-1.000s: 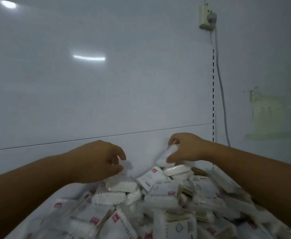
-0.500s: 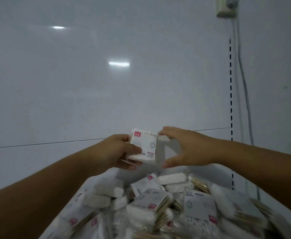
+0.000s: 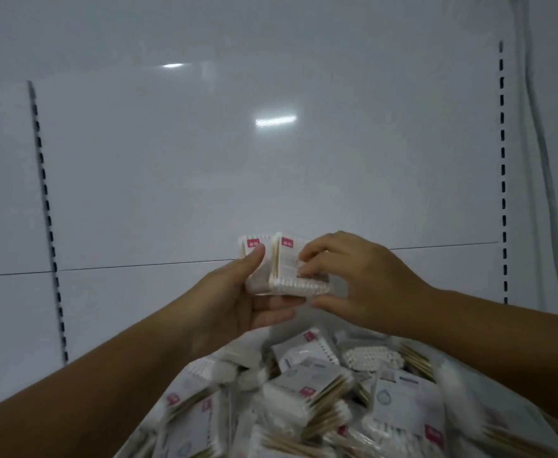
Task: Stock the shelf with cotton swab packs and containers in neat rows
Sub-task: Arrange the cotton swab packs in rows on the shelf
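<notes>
Two cotton swab packs [image 3: 282, 264], white with small red labels, stand side by side in the air in front of the shelf's white back panel [image 3: 205, 160]. My left hand [image 3: 238, 302] holds them from the left and below, thumb on the left pack's face. My right hand [image 3: 353, 285] pinches the right pack, fingers on its front and thumb underneath. Below both hands lies a heap of several more swab packs [image 3: 320, 401] with wooden sticks showing.
Slotted upright rails run down the panel at the left [image 3: 48, 219] and right [image 3: 503, 173]. A grey cable [image 3: 542, 153] hangs along the wall at the far right. A thin horizontal seam crosses the back panel behind the hands.
Both hands rose from the heap with packs. A second pack has been brought against the first, so two packs are now held together between the hands. The view tilted slightly up.
</notes>
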Tool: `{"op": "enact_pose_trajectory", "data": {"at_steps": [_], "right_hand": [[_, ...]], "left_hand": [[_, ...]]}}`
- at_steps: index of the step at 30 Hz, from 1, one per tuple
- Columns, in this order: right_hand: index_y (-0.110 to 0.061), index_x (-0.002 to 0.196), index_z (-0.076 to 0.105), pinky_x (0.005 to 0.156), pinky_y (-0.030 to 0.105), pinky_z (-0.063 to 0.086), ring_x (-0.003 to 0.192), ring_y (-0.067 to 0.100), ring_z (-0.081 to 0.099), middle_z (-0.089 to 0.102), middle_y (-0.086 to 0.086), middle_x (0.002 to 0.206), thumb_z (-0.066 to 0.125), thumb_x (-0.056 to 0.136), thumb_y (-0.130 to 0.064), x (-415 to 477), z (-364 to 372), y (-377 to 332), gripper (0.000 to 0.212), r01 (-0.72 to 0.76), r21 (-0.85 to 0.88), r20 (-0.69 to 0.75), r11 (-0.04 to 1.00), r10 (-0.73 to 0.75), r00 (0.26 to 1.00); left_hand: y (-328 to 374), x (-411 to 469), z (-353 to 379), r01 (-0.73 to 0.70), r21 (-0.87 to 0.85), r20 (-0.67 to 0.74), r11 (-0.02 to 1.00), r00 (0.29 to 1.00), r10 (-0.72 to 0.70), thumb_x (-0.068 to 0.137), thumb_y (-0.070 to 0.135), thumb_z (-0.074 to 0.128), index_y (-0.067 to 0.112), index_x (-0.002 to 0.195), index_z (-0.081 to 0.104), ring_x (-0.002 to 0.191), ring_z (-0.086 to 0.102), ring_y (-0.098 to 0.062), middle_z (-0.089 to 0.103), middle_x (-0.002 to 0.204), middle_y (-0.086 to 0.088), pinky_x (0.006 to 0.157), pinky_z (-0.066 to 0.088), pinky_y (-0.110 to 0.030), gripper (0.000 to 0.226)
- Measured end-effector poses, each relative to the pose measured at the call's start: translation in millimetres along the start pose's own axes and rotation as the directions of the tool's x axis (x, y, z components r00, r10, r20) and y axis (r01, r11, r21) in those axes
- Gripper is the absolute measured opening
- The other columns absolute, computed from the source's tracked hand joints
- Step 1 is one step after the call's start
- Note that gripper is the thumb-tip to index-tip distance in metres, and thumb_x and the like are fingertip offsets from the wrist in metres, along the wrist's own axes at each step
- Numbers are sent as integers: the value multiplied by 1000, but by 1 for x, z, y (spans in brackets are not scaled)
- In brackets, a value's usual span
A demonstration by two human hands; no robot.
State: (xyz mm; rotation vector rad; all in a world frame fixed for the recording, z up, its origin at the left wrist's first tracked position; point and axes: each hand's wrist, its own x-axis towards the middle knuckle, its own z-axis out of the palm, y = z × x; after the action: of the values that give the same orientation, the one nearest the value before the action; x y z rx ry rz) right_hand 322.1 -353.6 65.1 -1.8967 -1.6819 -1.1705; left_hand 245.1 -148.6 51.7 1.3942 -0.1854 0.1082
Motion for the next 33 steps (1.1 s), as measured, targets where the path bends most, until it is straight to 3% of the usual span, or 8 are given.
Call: {"op": "enact_pose_trajectory", "data": {"at_steps": [6,8,11,16,20,25,29,33], "right_hand": [[-24,126,59,101,22,38,120,6,46,50,-8,134,73,81,-35,13,15,-16,49,-176,256,204,950,125,971],[-36,131,49,97,22,40,119,2,44,46,-17,133,72,77,-51,9,12,-15,61,-316,230,508,921,164,846],[-41,133,44,97,23,37,118,2,42,46,-21,133,67,76,-60,-1,10,-19,64,-176,88,840,980,22,542],[-39,106,65,84,21,47,94,-5,54,63,-23,99,56,79,-61,1,2,-29,36,-56,47,641,997,13,768],[-35,91,73,75,28,54,84,-5,63,70,-24,90,62,68,-41,23,-21,-37,27,-42,239,181,970,-2,983],[-13,94,75,82,27,52,99,16,65,69,3,110,71,73,-18,69,6,-114,22,308,111,-141,945,-291,946],[-19,96,72,88,35,50,114,26,57,58,11,127,68,75,-13,111,61,-200,22,325,201,-101,924,-310,945],[-36,106,64,92,26,49,123,1,42,39,-17,143,56,83,-26,156,113,-294,26,216,522,41,825,-277,960]], "left_hand": [[-2,-20,-19,-167,111,-280,980,941,192,70,14,71,6,113,62,86,72,-28,72,102,-18,60,58,-28,45],[-1,-32,-34,-138,128,-349,982,921,174,67,13,72,5,116,58,86,72,-29,72,102,-18,59,58,-28,51],[-1,-50,-50,-78,88,-425,993,898,108,66,11,72,3,115,57,83,73,-29,72,100,-20,58,58,-28,52],[8,-70,-60,-8,72,-480,997,876,42,66,14,72,1,111,60,80,72,-28,72,101,-22,55,58,-28,48],[15,-94,-62,-27,66,-473,997,879,55,64,17,73,2,111,61,75,71,-25,71,102,-23,55,58,-27,51],[11,-162,-73,-204,-11,-471,979,865,175,74,19,72,6,114,63,77,71,-22,72,101,-17,59,58,-27,42],[11,-246,-105,-309,19,-496,951,823,277,75,21,73,14,117,66,85,71,-23,70,111,-16,65,57,-29,43],[21,-350,-167,-325,50,-628,944,725,282,86,21,60,14,124,61,91,70,-25,68,116,-17,66,57,-30,38]]}}
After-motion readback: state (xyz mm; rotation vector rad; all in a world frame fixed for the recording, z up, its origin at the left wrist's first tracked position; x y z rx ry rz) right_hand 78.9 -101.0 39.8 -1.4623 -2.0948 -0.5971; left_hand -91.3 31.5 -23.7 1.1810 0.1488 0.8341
